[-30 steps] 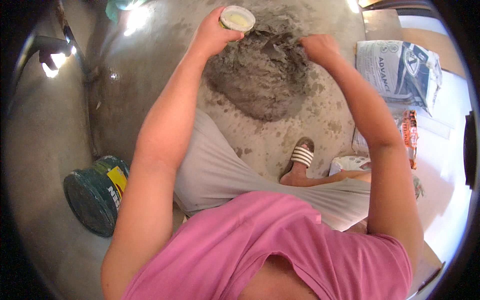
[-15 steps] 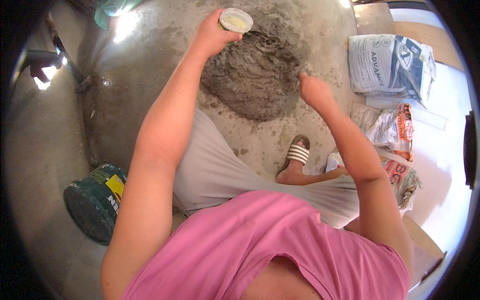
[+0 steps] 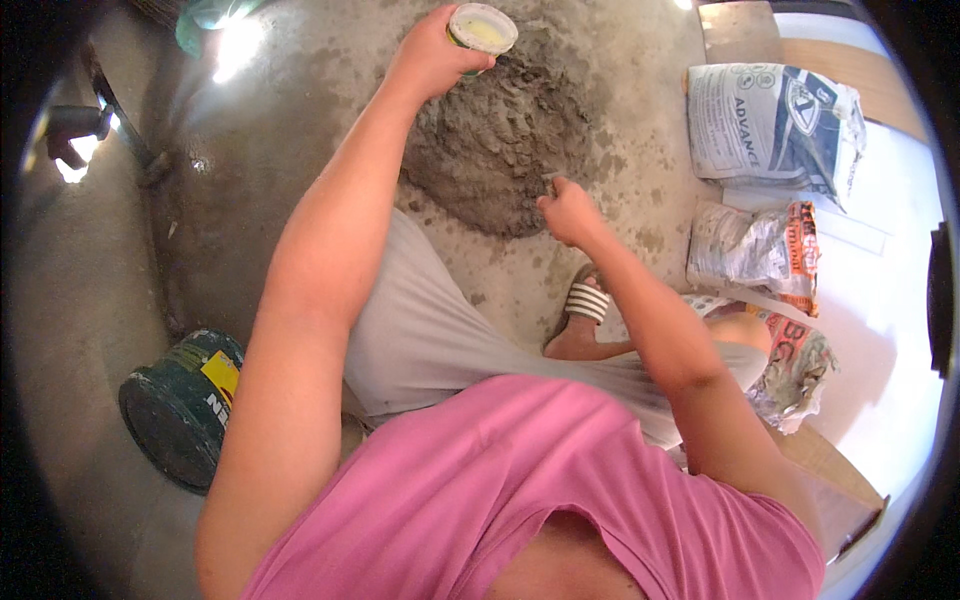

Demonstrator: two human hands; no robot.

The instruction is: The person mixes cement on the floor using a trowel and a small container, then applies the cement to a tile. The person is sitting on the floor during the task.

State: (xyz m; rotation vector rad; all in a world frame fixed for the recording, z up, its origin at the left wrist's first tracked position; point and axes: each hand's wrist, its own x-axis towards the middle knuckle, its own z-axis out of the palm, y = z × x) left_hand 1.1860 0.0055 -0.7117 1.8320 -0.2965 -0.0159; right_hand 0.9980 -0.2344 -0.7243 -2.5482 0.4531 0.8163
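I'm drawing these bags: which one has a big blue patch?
The picture's top bag; the middle bag and lowest bag show orange-red instead.

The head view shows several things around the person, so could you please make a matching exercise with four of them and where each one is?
Things
1. small round tub with a whitish rim
2. dark green round bucket with a yellow patch
3. heap of wet grey paste-like material
4. dark slide sandal with white stripes

Places
A. on the floor, with the right hand at its edge
B. on a foot
C. in the left hand
D. to the person's left, partly hidden by the left arm

Pairs: 1-C; 2-D; 3-A; 4-B
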